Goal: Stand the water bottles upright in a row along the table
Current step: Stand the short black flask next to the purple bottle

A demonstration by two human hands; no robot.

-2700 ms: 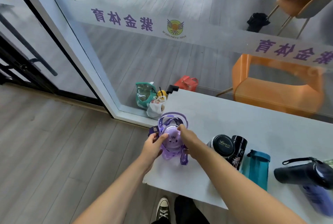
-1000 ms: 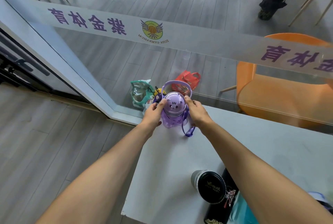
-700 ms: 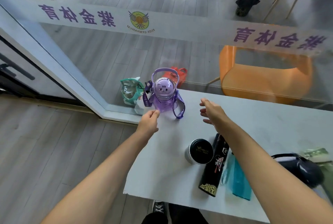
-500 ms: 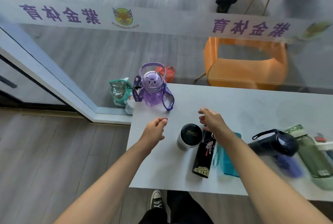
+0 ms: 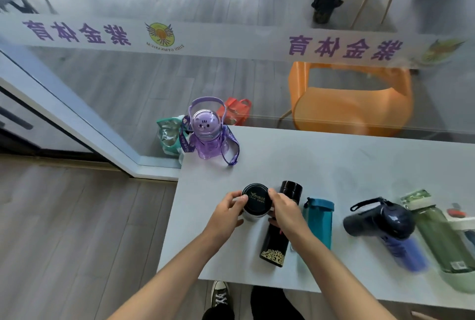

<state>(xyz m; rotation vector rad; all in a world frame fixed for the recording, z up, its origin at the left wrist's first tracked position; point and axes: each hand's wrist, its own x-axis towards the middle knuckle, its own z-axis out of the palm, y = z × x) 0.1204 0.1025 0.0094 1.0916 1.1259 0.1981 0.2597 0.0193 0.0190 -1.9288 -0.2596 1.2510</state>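
A purple bottle with a handle and strap stands upright at the far left corner of the white table. Nearer me, a black-lidded white cup stands upright, with my left hand and my right hand gripping its two sides. To its right lie a black flask, a teal bottle, a dark blue bottle and a green bottle, all on their sides.
A glass wall with a lettered strip runs behind the table. Behind the glass are an orange chair, a red bag and a teal bag. The table's left edge drops to wooden floor. My shoe shows below the near edge.
Both hands let go of the purple bottle after setting it upright at the far left corner. They drew back toward me and closed on the black-lidded cup.
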